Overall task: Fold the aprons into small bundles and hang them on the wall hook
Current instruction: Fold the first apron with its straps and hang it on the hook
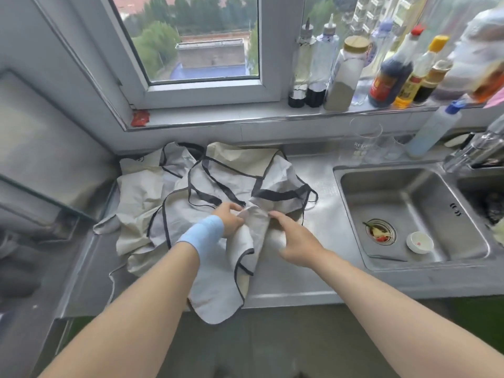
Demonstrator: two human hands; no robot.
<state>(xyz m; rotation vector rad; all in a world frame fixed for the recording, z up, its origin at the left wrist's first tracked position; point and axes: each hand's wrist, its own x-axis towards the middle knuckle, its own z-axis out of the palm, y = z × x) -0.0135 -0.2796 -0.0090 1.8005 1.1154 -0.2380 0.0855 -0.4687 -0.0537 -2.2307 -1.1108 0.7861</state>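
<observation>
Grey apron (215, 290), which we grip bunched in left hand (230, 221) and right hand (296, 242), overhangs the counter (313, 282); we judge its weight could drag folds loose.

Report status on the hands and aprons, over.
Left hand and right hand both gripping one apron. Pile behind it unfolded on counter. Nothing in the way.

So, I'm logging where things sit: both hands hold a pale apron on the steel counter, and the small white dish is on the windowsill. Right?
No: the head view shows the small white dish in the sink, not on the windowsill. The left hand and right hand do hold the pale apron on the steel counter.
</observation>
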